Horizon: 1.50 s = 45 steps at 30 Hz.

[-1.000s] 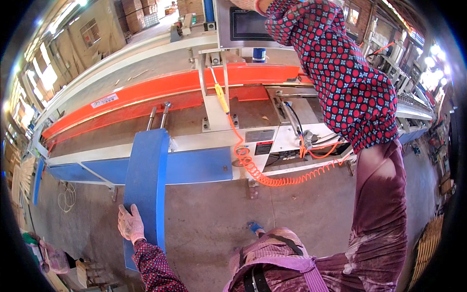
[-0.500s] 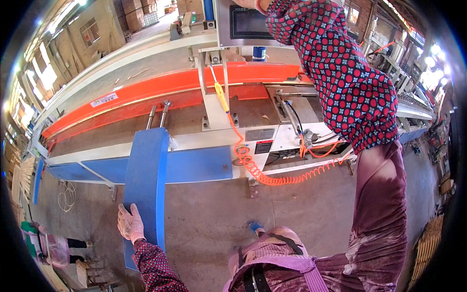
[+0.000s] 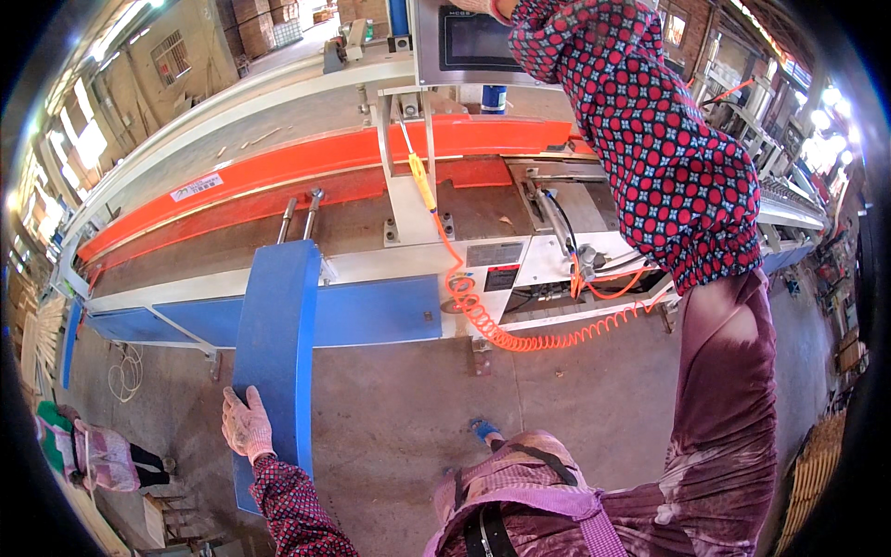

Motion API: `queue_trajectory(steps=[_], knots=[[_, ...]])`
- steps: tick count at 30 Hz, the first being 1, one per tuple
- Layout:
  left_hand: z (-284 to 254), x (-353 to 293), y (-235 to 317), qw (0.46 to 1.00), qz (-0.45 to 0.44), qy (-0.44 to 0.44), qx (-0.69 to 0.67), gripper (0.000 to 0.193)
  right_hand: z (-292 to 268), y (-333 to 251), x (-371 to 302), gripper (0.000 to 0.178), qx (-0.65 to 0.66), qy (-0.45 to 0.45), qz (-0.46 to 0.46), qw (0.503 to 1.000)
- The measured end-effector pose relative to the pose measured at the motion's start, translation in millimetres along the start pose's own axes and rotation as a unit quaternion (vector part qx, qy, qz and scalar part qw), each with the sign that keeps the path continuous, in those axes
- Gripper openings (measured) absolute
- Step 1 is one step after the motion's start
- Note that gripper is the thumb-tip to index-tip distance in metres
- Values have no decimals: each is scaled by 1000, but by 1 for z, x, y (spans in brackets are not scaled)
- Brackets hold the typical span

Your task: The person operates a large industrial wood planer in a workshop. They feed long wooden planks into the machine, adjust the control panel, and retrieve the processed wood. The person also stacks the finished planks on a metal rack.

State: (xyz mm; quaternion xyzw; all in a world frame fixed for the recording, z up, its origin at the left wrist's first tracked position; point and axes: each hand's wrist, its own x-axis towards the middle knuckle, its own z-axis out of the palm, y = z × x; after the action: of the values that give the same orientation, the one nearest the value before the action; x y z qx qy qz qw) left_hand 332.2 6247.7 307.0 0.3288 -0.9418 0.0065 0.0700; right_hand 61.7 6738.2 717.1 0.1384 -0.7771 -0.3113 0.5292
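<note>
The left hand point(image 3: 246, 424) is still resting, fingers spread, on the near-left blue support arm point(image 3: 276, 334), the right hand point(image 3: 481, 6), grip unclear, staying by the far control screen point(image 3: 483, 42), work seemingly pausing.

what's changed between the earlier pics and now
The co-worker at the lower left has shifted slightly upward in the picture, and more of their legs shows than at first. Nothing was visibly taken hold of or let go. The left hand stays on the blue board, the right hand by the screen, and the orange hose hangs as before.
</note>
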Motion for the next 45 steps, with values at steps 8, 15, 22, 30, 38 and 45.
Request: queue_trajectory(steps=[8, 15, 22, 30, 38, 45], knots=[[-2, -1, -2, 1000, -9, -1, -11, 68, 5, -3, 0, 17, -5, 19, -9, 1000], [-9, -7, 9, 998, 11, 11, -56, 66, 22, -1, -8, 18, -297, 91, 25, 950], [-12, -8, 3, 999, -12, 17, -31, 65, -26, -40, -108, 33, 244, -53, 164, 954], [-7, -7, 12, 999, -3, 10, -30, 65, 6, 2, -249, 31, 379, -111, 419, 818], [-4, -6, 3, 999, 12, 26, -34, 66, -4, 74, -236, 39, 324, -7, 534, 781], [-8, -6, 6, 999, 8, 4, -31, 67, 15, 109, -220, 51, 291, -164, 536, 775]])
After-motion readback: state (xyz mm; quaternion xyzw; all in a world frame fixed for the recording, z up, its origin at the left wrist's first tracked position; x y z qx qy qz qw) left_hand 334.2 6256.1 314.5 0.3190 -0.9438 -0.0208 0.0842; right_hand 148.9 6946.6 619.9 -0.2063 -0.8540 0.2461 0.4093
